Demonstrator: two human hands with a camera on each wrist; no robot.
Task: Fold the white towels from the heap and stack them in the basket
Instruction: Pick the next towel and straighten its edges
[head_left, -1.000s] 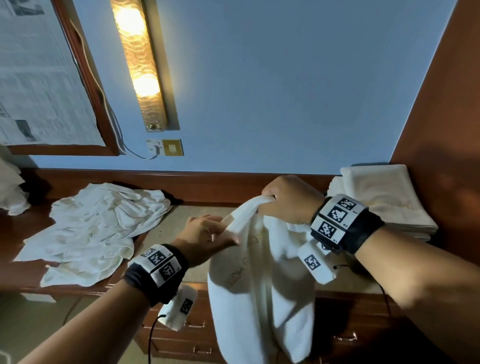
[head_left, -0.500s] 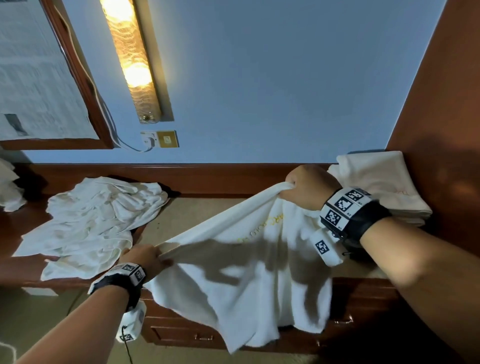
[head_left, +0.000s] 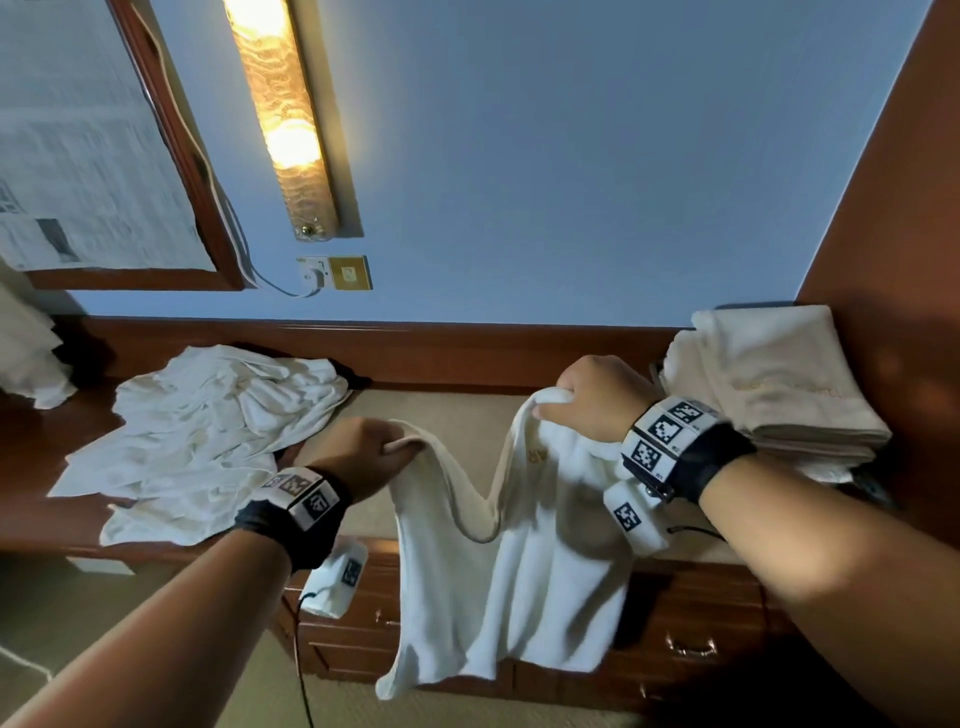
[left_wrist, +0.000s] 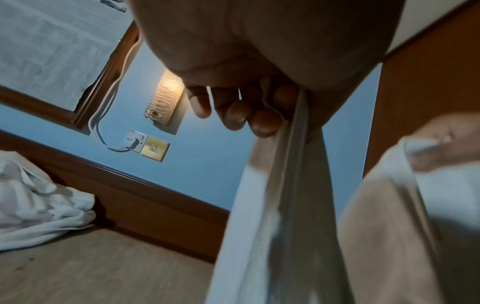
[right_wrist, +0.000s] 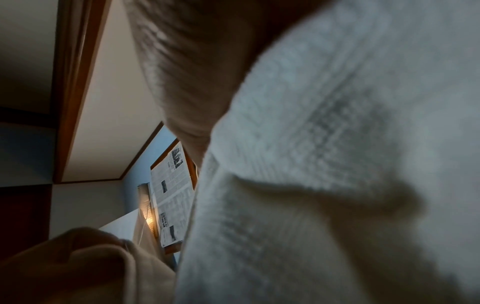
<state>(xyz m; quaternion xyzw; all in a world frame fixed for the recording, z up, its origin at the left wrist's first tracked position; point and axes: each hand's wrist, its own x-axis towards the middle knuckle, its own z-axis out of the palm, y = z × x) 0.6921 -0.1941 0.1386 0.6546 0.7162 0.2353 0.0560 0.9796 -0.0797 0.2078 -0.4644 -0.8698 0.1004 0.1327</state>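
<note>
The left hand (head_left: 370, 453) pinches one top corner of a white towel (head_left: 498, 587), fingers curled round the hem; the right hand (head_left: 597, 402) grips the other corner in a closed fist. Between them the edge sags in a soft loop, the rest hanging below, in front of the bench (head_left: 457, 415). To fold cleanly, I'd match the corners exactly and keep the hem taut. The cloth is thick, looped terry, limp. Left of the left hand lies the crumpled heap (head_left: 208, 431); beyond the right hand, a flat folded stack (head_left: 779, 379).
</note>
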